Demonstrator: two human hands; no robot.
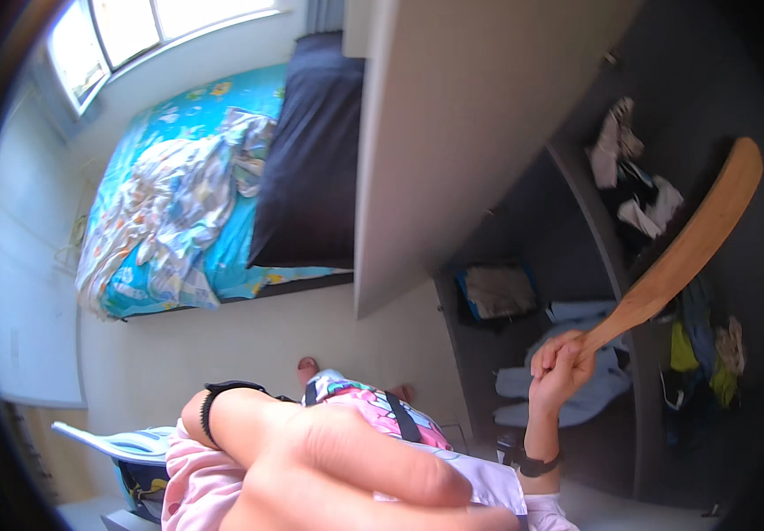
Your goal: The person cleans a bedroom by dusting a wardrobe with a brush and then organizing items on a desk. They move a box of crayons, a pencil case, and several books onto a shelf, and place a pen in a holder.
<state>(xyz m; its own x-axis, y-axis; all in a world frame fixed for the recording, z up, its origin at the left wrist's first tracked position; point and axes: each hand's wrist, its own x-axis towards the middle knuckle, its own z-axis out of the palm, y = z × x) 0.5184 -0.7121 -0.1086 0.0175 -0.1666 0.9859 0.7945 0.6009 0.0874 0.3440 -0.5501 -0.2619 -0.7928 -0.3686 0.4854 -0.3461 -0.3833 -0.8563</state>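
Note:
My right hand (562, 366) grips the narrow end of a curved wooden-handled brush (687, 265), held up before the open dark wardrobe (528, 245). Dark bristles seem to run along its inner edge, hard to make out against the dark interior. Close to the camera, my left hand (355, 451) reaches rightward across the front of my body. Its fingers are spread apart and nothing shows between them; the lower part is cut off by the picture's bottom edge. Behind the brush, light blue folded clothes (554, 391) lie in a lower compartment.
A pale wardrobe door (448, 133) stands swung out between me and the bed (222, 282), which bears a crumpled patterned quilt (176, 186) and a dark pillow (315, 166). More clothes (647, 206) lie on the right side of the wardrobe. At lower left is a light blue chair (130, 446).

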